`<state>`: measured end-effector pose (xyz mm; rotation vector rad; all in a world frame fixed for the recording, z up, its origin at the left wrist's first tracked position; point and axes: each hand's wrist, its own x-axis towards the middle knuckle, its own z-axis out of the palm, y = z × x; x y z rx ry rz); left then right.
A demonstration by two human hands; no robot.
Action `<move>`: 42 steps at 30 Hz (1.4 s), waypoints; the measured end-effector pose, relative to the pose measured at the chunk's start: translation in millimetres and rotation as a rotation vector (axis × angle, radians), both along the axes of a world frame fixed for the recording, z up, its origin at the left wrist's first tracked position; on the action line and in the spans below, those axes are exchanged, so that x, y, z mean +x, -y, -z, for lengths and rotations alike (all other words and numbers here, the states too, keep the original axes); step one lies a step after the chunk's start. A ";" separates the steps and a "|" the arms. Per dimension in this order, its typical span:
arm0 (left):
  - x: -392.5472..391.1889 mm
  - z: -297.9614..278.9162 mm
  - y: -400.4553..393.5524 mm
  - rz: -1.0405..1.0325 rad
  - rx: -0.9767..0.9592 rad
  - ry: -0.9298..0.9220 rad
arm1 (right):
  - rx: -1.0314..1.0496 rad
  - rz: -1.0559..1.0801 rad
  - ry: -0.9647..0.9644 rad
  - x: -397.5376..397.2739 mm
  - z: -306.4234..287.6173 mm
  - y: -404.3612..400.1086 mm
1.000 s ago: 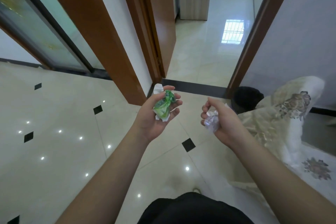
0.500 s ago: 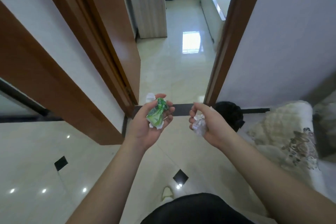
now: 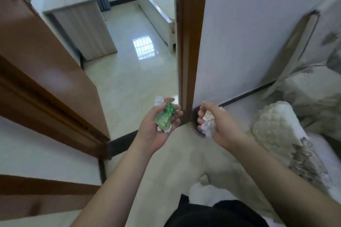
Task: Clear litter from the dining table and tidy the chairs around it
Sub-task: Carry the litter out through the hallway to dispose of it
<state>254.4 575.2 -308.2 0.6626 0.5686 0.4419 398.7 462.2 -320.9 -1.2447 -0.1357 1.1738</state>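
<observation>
A: 2 loads of litter, 1 per hand. The left hand [image 3: 156,131], at frame centre, lies palm up with fingers curled round a crumpled green plastic wrapper [image 3: 164,116] and a scrap of white tissue paper [image 3: 159,100] poking out above it.

B: And the other grip?

A: The right hand [image 3: 217,125], just right of centre, pinches a wad of crumpled white paper and clear film [image 3: 208,125] from above.

B: How will that stuff handle?

A: Light, soft and springy, I'd judge; the wrapper looks slick and could slide out of a loose hold. Best kept bunched in the palm.

B: Where does it go?

A: A dark round bin [image 3: 195,116] sits at the foot of the brown wooden door frame [image 3: 188,42], mostly hidden behind the right hand. No desk is visible.
</observation>
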 end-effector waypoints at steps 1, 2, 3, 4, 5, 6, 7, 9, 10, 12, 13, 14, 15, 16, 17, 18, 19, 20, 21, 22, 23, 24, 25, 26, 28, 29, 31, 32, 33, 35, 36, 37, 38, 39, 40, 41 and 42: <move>14.3 1.8 -7.2 0.016 -0.010 -0.002 | -0.022 0.035 0.001 11.4 2.6 -4.1; 29.3 3.2 -14.6 0.032 -0.014 -0.005 | -0.040 0.072 -0.002 23.4 5.5 -9.0; 44.4 4.3 -21.5 0.047 -0.011 -0.015 | -0.059 0.102 -0.010 35.3 5.9 -14.5; 59.5 4.8 -27.6 0.063 -0.004 -0.028 | -0.084 0.120 -0.014 47.2 5.0 -20.2; 74.6 4.7 -33.2 0.082 0.004 -0.039 | -0.113 0.127 -0.006 59.0 2.8 -25.4; 90.1 4.0 -38.4 0.104 0.005 -0.046 | -0.145 0.127 0.005 70.3 -0.6 -29.5; 105.9 3.2 -43.8 0.128 0.005 -0.057 | -0.168 0.130 0.009 81.3 -5.6 -33.6; 136.6 1.2 -53.5 0.169 0.017 -0.084 | -0.170 0.154 0.002 106.3 -12.7 -41.2; 151.9 -0.1 -58.4 0.182 0.023 -0.093 | -0.145 0.156 -0.004 118.7 -17.9 -45.5; 179.7 -2.2 -67.6 0.193 0.023 -0.098 | -0.115 0.142 0.010 141.9 -24.7 -55.0; 191.7 -2.7 -72.0 0.196 0.019 -0.099 | -0.136 0.142 0.022 152.6 -26.7 -60.4; 202.2 -2.9 -76.0 0.202 0.014 -0.104 | -0.175 0.149 0.020 161.9 -26.0 -64.7; 211.3 -2.8 -79.8 0.212 0.011 -0.110 | -0.200 0.166 0.002 169.7 -24.1 -68.5; 219.6 -2.1 -83.5 0.223 0.009 -0.115 | -0.198 0.185 -0.013 176.3 -21.2 -72.3; 227.3 -0.7 -87.7 0.230 0.005 -0.119 | -0.179 0.196 -0.014 182.1 -18.0 -75.6; 235.0 1.0 -92.0 0.238 -0.002 -0.121 | -0.154 0.211 -0.023 187.5 -14.5 -77.8; 243.0 3.2 -97.1 0.248 -0.011 -0.125 | -0.127 0.235 -0.056 192.1 -12.0 -79.2; 251.4 5.2 -102.5 0.264 -0.022 -0.127 | -0.098 0.264 -0.098 196.9 -10.6 -80.2; 259.8 7.2 -108.3 0.281 -0.029 -0.133 | -0.070 0.295 -0.125 202.5 -8.9 -81.4; 267.9 9.8 -114.1 0.302 -0.032 -0.138 | -0.044 0.328 -0.136 208.7 -6.9 -82.3; 275.8 12.8 -120.2 0.327 -0.033 -0.140 | -0.021 0.355 -0.137 215.5 -4.6 -85.1; 283.3 16.3 -126.7 0.353 -0.039 -0.139 | -0.004 0.377 -0.128 221.7 -1.5 -87.2; 290.5 19.9 -133.3 0.377 -0.049 -0.135 | -0.004 0.396 -0.112 227.5 1.1 -90.3; 297.8 24.0 -140.0 0.399 -0.065 -0.128 | -0.015 0.417 -0.095 232.4 4.0 -93.7; 313.3 31.7 -153.2 0.456 -0.085 -0.113 | -0.012 0.485 -0.082 241.7 10.4 -102.8; 320.8 34.5 -160.0 0.486 -0.087 -0.111 | 0.008 0.541 -0.096 246.4 12.4 -108.5; 334.9 38.3 -174.3 0.554 -0.095 -0.102 | 0.073 0.652 -0.122 256.4 14.9 -121.5; 341.9 39.1 -181.3 0.592 -0.082 -0.099 | 0.105 0.687 -0.121 261.4 15.7 -128.8; 349.3 39.9 -187.7 0.625 -0.045 -0.103 | 0.132 0.711 -0.116 266.7 15.8 -136.7; 365.1 43.3 -197.2 0.650 0.091 -0.124 | 0.171 0.758 -0.108 276.5 17.5 -149.1; 373.2 45.7 -200.6 0.648 0.161 -0.134 | 0.178 0.784 -0.109 280.8 18.3 -153.3; 381.5 47.7 -202.4 0.651 0.218 -0.139 | 0.177 0.811 -0.114 284.4 19.3 -155.9; 389.4 49.5 -203.0 0.658 0.261 -0.146 | 0.174 0.836 -0.122 286.6 20.8 -156.5; 397.1 51.3 -202.9 0.670 0.302 -0.153 | 0.177 0.858 -0.130 288.0 22.5 -155.8; 404.5 53.9 -202.0 0.683 0.347 -0.157 | 0.179 0.880 -0.134 289.6 26.2 -153.5; 410.9 56.9 -200.2 0.700 0.395 -0.163 | 0.176 0.896 -0.130 291.6 30.0 -150.6; 415.8 60.8 -198.0 0.718 0.441 -0.175 | 0.160 0.905 -0.119 293.8 34.9 -146.7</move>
